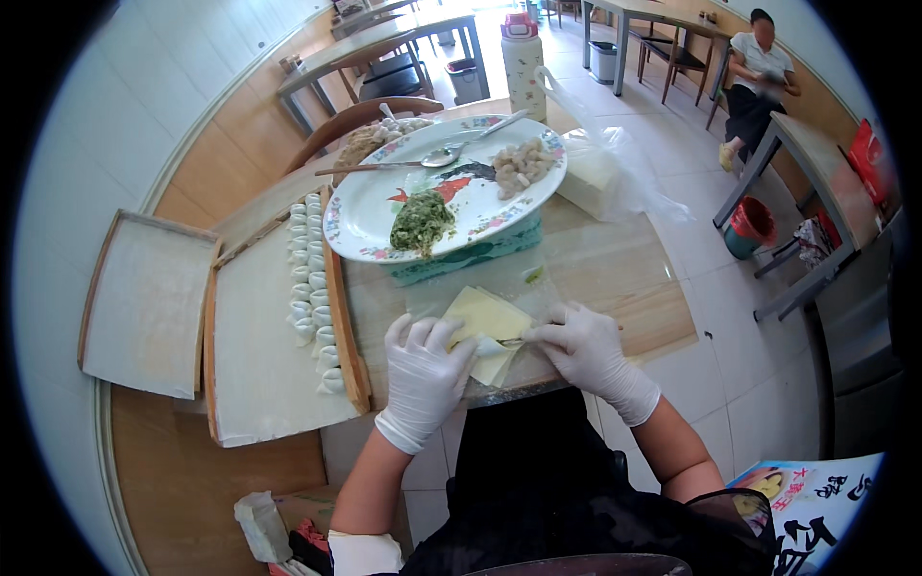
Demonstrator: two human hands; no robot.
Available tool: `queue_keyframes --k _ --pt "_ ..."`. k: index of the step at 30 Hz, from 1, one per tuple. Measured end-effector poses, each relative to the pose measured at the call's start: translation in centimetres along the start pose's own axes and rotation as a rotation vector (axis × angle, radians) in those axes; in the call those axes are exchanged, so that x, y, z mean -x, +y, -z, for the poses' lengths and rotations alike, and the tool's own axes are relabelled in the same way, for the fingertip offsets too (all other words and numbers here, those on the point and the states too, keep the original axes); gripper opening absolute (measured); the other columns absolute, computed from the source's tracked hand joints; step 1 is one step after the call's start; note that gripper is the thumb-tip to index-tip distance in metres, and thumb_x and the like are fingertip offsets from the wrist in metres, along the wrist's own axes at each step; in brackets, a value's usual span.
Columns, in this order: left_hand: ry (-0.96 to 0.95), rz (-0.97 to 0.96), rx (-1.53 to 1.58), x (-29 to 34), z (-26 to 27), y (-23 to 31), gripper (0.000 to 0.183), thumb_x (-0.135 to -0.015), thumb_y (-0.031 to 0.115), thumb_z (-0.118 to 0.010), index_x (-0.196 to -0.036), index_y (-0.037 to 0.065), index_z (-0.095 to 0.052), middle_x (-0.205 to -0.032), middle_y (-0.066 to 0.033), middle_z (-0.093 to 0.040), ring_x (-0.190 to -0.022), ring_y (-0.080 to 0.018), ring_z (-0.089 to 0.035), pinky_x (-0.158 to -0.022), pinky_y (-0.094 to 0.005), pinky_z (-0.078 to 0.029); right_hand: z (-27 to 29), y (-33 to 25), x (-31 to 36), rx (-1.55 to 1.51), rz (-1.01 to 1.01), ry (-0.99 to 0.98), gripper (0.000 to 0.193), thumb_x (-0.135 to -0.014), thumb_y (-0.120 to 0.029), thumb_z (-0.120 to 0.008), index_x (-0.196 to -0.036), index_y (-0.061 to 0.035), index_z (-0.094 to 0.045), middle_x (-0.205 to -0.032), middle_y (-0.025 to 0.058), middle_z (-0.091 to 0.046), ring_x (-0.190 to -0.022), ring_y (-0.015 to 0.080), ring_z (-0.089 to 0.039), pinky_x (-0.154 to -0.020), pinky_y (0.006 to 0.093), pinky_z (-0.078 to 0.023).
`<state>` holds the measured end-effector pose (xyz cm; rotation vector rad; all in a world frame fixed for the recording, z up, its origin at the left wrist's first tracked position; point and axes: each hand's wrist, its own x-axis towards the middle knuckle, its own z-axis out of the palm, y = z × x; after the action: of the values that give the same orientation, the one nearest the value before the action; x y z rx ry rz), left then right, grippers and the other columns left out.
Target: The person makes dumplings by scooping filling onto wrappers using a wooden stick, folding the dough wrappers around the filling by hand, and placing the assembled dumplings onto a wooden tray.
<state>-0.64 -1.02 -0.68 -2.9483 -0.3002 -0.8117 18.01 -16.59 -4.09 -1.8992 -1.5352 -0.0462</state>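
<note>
Both my hands wear white gloves and work at the table's near edge. My left hand [423, 370] and my right hand [588, 355] pinch opposite ends of a partly folded wonton wrapper [493, 348]. Under and behind it lie pale yellow square wrappers [490, 312] on a clear plastic sheet. Beyond them a large floral oval platter [351, 226] rests on a green box [471, 257]. Chopped green filling [421, 223] and peeled shrimp [524, 167] sit on the platter, with a metal spoon [444, 155] and a thin wooden stick [370, 168] across it.
Left of me, a wood-rimmed tray [259, 336] holds rows of folded wontons [312, 274]; another floured tray [149, 302] adjoins it. A patterned bottle [522, 72] and a plastic bag [610, 173] stand behind the platter. A person [761, 77] sits far right.
</note>
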Motion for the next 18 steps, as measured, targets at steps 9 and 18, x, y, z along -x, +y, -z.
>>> queue_keyframes --k 9,18 --pt "-0.448 0.282 0.472 -1.7 -1.4 -3.2 0.024 -0.078 0.018 -0.073 -0.095 0.001 -0.068 -0.121 -0.0154 -0.06 -0.113 -0.0351 -0.054 -0.1 -0.0447 -0.041 0.6 -0.9 -0.4 -0.008 0.024 -0.04 0.018 -0.083 -0.016 -0.068 -0.1 -0.0205 -0.072 -0.087 0.0027 -0.066 -0.078 0.0262 -0.066 -0.065 0.0398 -0.053" --pt "-0.105 1.232 1.756 3.3 1.7 1.2 0.035 -0.101 0.019 -0.059 -0.124 -0.006 -0.053 -0.126 -0.0143 -0.059 -0.122 -0.0253 -0.057 -0.106 -0.0404 -0.044 -0.1 -1.4 -1.3 0.039 0.03 -0.066 0.018 -0.087 -0.014 -0.063 -0.103 -0.0174 -0.072 -0.077 0.0091 -0.064 -0.07 0.0316 -0.065 -0.059 0.0427 -0.051"
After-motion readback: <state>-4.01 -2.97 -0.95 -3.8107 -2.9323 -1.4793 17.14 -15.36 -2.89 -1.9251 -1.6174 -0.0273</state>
